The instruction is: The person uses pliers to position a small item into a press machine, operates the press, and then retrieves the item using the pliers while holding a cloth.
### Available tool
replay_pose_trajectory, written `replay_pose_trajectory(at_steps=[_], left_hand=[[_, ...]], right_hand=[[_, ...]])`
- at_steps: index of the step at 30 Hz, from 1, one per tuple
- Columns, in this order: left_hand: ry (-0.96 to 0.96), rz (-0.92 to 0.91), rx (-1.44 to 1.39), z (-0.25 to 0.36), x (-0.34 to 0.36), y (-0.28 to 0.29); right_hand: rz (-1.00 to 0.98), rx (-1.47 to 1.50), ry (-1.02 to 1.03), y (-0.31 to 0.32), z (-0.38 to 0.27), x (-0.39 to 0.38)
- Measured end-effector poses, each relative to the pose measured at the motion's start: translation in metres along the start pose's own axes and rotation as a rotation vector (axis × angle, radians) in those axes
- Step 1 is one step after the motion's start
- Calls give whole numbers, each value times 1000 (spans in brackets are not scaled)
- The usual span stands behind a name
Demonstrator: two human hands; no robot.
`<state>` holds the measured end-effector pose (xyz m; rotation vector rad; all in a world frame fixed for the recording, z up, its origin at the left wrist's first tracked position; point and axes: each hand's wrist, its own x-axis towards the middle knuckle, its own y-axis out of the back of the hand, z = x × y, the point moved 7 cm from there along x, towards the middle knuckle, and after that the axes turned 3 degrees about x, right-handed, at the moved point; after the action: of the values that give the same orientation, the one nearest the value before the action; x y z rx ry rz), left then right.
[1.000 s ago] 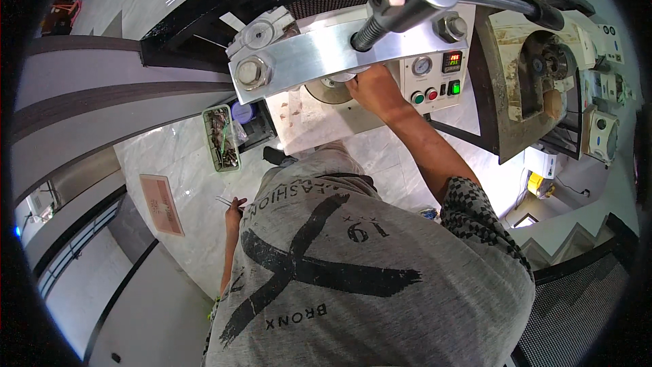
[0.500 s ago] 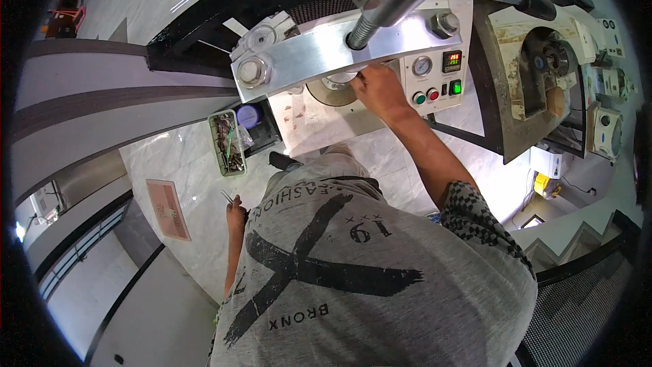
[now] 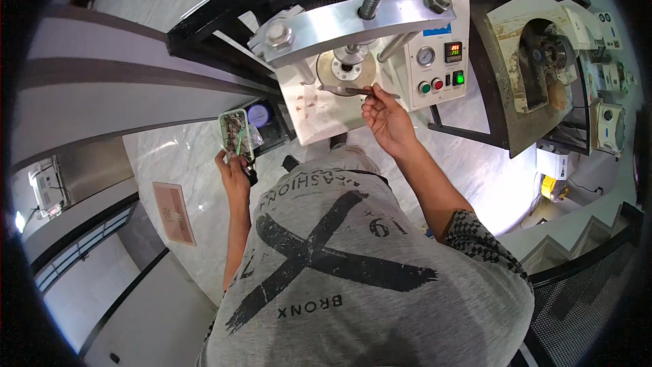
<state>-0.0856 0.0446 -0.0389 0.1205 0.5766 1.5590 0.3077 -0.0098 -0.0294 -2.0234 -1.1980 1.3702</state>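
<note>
My right hand [image 3: 390, 122] is closed round a slim tool [image 3: 356, 91] with a dark handle and a paler flat end. It holds the tool level in front of the round metal opening [image 3: 346, 68] of a benchtop press, the pale end over the near edge of the disc. Above the opening, a steel crossbar [image 3: 339, 30] carries a thick screw [image 3: 375, 1]. My left hand [image 3: 234, 175] is at the near end of a pale green tray [image 3: 222, 129] full of small dark pieces. Its fingers are curled there, and what they grip is hidden.
Buttons, a gauge and a lit display fill the press's control panel [image 3: 438, 71]. A purple round lid [image 3: 259, 115] lies right of the tray. Farther right stands a worn machine with a dark round cavity [image 3: 540, 61]. Black frame bars [image 3: 204, 10] run behind the press.
My right hand has drawn back from under the crossbar, and the slim tool now shows in it. My left hand, earlier holding tweezers low at my side, has risen to the tray.
</note>
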Motion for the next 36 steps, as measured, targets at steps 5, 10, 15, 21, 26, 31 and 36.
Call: replay_pose_trajectory(at_steps=[5, 10, 15, 21, 26, 31, 36], left_hand=[[-127, 16, -20, 60, -14, -1], [-50, -330, 87, 64, -18, -1], [-299, -650, -18, 123, -47, -41], [-250, -555, -71, 142, -42, -51], [-358, -469, -6, 139, -38, -31], [-275, -803, -12, 142, -59, -46], [-263, -913, -173, 140, -63, -57]], right_hand=[[-40, 344, -162, -29, 53, -25], [-270, 530, -221, -92, 93, -53], [-330, 256, -211, -122, 125, -65], [-357, -97, -77, -130, 143, -65], [-194, -520, 159, -126, 124, -70], [-390, -480, 93, -131, 137, -54], [-332, -253, -50, -127, 135, -50]])
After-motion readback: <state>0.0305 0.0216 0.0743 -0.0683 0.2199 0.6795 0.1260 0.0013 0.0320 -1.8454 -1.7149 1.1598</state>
